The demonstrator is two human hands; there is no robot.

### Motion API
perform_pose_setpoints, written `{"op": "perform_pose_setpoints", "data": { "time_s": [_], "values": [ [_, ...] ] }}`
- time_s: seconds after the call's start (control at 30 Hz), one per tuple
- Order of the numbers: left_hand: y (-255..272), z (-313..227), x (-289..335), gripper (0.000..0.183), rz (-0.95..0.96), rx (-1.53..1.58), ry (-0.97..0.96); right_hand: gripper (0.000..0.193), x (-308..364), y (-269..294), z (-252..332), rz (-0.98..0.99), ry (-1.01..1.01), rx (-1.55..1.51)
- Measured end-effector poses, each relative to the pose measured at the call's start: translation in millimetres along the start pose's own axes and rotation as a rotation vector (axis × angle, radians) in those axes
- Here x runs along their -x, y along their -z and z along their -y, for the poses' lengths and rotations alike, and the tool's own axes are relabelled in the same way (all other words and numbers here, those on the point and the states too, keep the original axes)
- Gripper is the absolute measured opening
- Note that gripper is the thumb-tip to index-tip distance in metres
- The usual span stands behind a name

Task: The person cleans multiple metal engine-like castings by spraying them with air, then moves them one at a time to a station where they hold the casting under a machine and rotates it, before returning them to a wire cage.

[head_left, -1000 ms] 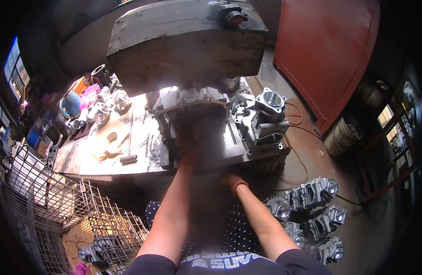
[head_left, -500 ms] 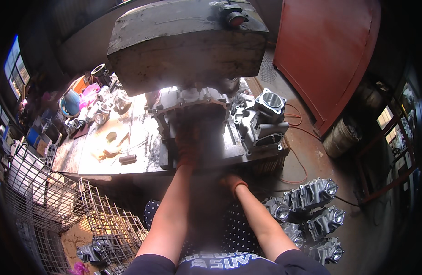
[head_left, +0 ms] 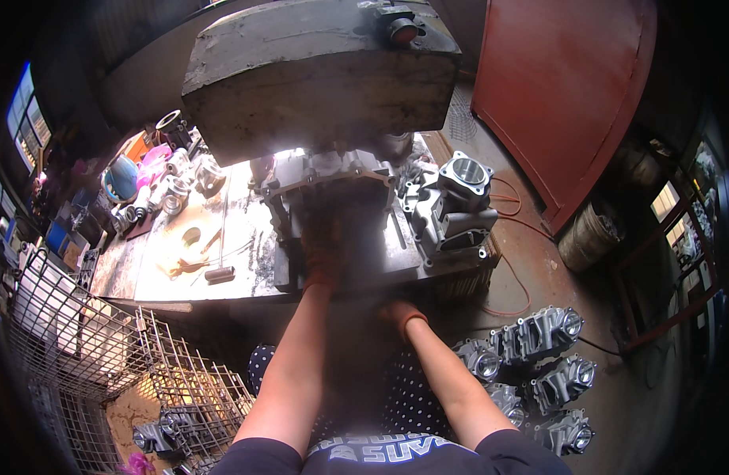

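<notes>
A large grey metal housing casting [head_left: 370,174] stands on the bench under a heavy block-shaped machine head [head_left: 317,99]. My left hand [head_left: 322,261], in an orange-red glove, reaches into the dark hollow at the casting's near side. Its fingers are lost in shadow, so what they touch is hidden. My right hand [head_left: 399,314], in a like glove, is at the bench's front edge, lower and to the right. Dark shadow covers its fingers too. Beside the casting on the right sit more metal castings [head_left: 466,206], one with a round bore on top.
A hammer [head_left: 220,274] and a ring-shaped part [head_left: 193,237] lie on the bench [head_left: 147,273]. Smaller metal parts [head_left: 174,194] cluster at its far left. Wire cages [head_left: 87,340] stand lower left. Several castings [head_left: 539,336] rest on the floor at right, near an orange hose [head_left: 529,293].
The view has shifted very slightly. Both hands and the casting look the same as before.
</notes>
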State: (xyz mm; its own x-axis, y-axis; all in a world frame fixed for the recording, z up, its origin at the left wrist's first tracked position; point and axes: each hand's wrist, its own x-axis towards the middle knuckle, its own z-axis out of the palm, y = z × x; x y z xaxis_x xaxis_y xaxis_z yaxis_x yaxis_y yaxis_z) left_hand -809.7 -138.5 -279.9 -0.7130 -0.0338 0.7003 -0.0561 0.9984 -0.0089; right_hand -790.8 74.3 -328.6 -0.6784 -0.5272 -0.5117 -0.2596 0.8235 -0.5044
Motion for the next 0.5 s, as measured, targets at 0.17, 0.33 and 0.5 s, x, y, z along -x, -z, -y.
{"op": "perform_pose_setpoints", "data": {
  "time_s": [0.17, 0.33, 0.5],
  "values": [
    [6.9, -3.2, -0.6, 0.061, 0.122, 0.082, 0.068, 0.044, 0.5, 2.0, 0.7, 0.068, -0.013, 0.014],
    [6.8, -4.1, 2.1, 0.061, 0.096, 0.072, 0.064, 0.036, -4.4, -8.6, -5.2, -0.104, 0.057, -0.003],
    [10.4, -4.8, -4.6, 0.058, 0.094, 0.128, 0.065, 0.042, -9.6, -6.2, -7.0, -0.019, 0.039, 0.011]
  ]
}}
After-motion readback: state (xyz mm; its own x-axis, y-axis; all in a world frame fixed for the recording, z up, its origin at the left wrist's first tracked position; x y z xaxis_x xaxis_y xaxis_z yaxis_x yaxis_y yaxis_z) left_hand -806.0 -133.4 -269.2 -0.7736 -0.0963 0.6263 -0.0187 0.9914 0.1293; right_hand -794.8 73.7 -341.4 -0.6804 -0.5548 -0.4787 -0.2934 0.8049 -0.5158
